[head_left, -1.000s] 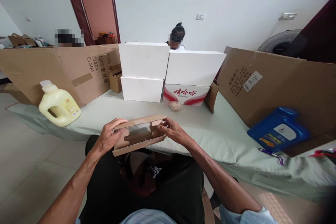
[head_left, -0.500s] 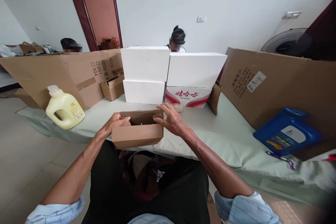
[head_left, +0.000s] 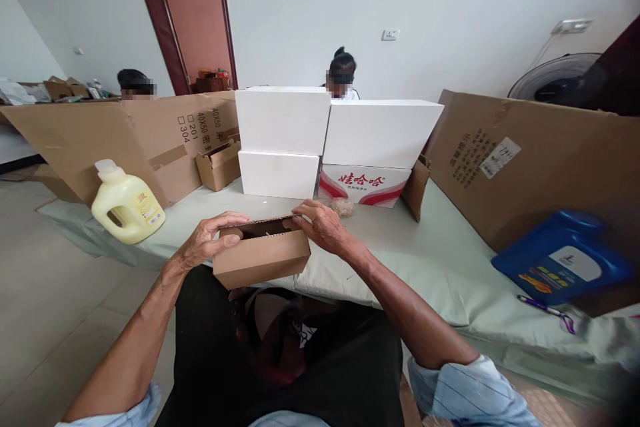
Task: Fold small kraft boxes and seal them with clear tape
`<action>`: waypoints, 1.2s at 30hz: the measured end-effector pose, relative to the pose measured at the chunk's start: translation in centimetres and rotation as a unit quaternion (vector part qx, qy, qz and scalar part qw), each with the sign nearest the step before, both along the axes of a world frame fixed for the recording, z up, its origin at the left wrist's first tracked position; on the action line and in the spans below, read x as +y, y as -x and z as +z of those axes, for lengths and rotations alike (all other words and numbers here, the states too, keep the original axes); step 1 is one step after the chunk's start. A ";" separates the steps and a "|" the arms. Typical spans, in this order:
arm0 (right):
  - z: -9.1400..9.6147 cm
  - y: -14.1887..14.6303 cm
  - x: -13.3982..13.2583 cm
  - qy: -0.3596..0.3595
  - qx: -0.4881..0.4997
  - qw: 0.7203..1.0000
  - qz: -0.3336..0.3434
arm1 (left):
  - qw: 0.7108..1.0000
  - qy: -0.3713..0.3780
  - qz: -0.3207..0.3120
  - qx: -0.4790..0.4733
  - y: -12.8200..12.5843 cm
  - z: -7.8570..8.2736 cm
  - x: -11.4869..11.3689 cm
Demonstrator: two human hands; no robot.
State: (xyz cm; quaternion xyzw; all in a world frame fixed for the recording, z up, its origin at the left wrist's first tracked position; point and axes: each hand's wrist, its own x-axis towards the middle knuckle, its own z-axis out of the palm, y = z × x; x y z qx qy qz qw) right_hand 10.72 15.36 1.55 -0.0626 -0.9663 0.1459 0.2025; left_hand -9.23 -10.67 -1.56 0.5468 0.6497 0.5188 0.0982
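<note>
A small brown cardboard box [head_left: 265,257] is at the table's near edge, tilted, with a dark gap along its top. My left hand [head_left: 207,240] grips its left end, thumb on the near top edge and fingers along the far flap. At the other end, my right hand [head_left: 323,225] is closed round the top right corner. What lies inside is mostly hidden; a small pale bit shows in the gap. Just beyond my right hand sits a small clear plastic-looking lump [head_left: 343,207], too unclear to name.
White boxes [head_left: 283,121] are stacked behind, with a red-marked white box [head_left: 365,185] below right. A yellow jug [head_left: 127,203] stands left; a blue bottle [head_left: 563,257] and purple pen [head_left: 545,310] lie right. Large cardboard panels [head_left: 525,167] flank the table. Two people sit beyond.
The box's top gap has narrowed as its far flap came toward me. My left fingers moved up onto the flap, and the box tilts more. The view shifted slightly.
</note>
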 end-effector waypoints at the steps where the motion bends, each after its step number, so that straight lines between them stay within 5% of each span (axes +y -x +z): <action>1: 0.2 0.0 0.0 -0.013 -0.008 1.000 0.008 | 1.000 0.009 0.008 0.025 -0.2 -0.1 -0.1; 10: 2.4 1.2 -2.0 -0.061 -0.053 0.990 0.114 | 0.994 0.000 0.049 0.101 -0.9 -1.4 1.3; 18: 1.5 2.3 -3.6 -0.017 0.016 0.983 0.183 | 0.991 -0.010 0.059 0.120 -1.0 -1.5 1.5; 26: 1.3 3.2 -4.3 0.040 0.041 0.986 0.156 | 0.993 -0.016 0.060 0.105 -1.1 -1.8 1.4; 31: 1.6 4.9 -3.3 0.187 0.019 0.973 0.137 | 0.992 -0.025 0.054 0.109 -1.2 -2.3 1.4; 36: 1.5 6.6 -2.3 0.444 0.003 0.893 0.071 | 0.991 -0.027 0.054 0.122 -1.2 -2.4 1.2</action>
